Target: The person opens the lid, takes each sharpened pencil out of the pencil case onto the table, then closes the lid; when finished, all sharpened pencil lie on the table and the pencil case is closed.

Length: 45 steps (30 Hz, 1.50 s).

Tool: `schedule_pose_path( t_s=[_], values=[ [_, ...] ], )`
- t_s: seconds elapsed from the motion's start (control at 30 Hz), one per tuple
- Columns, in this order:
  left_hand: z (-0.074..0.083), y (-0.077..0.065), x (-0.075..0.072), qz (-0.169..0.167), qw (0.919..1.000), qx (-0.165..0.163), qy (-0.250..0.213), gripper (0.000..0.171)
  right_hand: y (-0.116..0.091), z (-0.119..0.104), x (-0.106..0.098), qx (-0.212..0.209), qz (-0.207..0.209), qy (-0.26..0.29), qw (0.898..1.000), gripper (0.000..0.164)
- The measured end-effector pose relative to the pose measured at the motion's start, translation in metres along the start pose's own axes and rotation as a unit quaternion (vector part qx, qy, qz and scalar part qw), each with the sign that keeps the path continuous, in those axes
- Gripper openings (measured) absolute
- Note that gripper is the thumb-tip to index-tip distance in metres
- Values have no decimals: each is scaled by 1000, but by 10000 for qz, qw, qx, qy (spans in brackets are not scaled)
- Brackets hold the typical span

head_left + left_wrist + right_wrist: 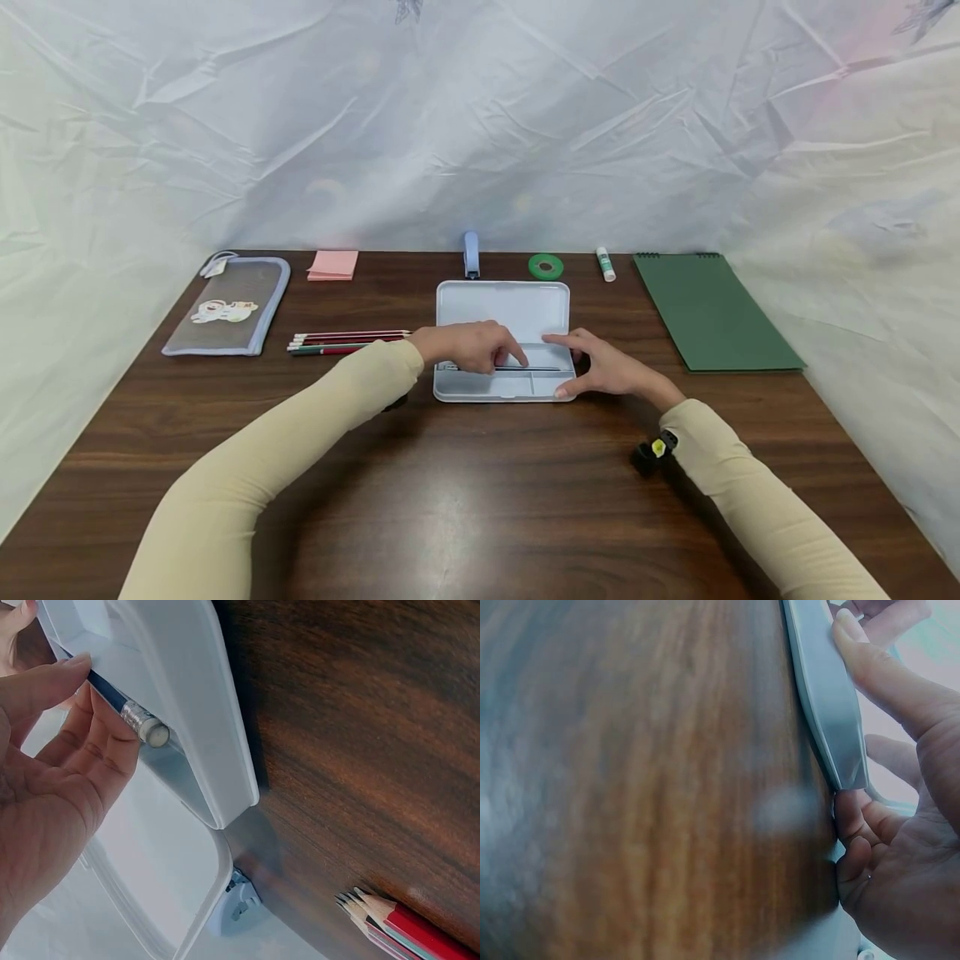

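A white pencil case [502, 302] lies on the table with its lid folded back. Over its tray, my left hand [471, 345] pinches a dark blue pencil [107, 691] between thumb and fingers, near its white eraser end. The pencil lies along the long compartment, with my left index finger pointing down at its shaft in the head view. My right hand [609, 367] grips the case's right end, thumb on the front rim and fingers around the back corner. In the right wrist view, that thumb presses on the case's side wall [829, 697].
Several pencils [337, 340] lie left of the case. Farther left is a mesh zip pouch [243, 312]. Along the back are pink sticky notes [333, 264], a blue stapler [471, 254], a green tape roll [534, 268] and a glue stick [605, 263]. A green spiral notebook [712, 317] lies right.
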<state>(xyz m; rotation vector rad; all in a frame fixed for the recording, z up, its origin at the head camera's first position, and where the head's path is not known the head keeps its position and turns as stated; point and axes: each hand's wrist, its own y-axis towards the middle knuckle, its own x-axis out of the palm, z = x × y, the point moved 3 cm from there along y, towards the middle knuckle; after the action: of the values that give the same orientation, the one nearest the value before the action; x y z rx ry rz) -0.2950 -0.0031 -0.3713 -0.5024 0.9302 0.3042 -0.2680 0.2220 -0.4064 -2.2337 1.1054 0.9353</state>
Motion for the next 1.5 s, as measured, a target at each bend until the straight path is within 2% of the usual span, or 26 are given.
schedule_pose_path(
  t_s=[0.6, 0.93, 1.2, 1.5],
  values=[
    [-3, -3, 0, 52, 10000, 61, -42, 50, 1, -1, 0, 70, -28, 3, 10000, 85],
    [-8, -17, -6, 215, 9997, -25, -132, 48, 1, 0, 0, 82, 6, -101, 9999, 85],
    [-16, -45, -6, 337, 9991, -4, -257, 50, 1, 1, 1, 86, -9, -81, 9999, 87],
    [-43, -98, -9, 799, 9958, -314, -308, 49, 1, -1, 0, 92, 18, -117, 9999, 87]
  ],
)
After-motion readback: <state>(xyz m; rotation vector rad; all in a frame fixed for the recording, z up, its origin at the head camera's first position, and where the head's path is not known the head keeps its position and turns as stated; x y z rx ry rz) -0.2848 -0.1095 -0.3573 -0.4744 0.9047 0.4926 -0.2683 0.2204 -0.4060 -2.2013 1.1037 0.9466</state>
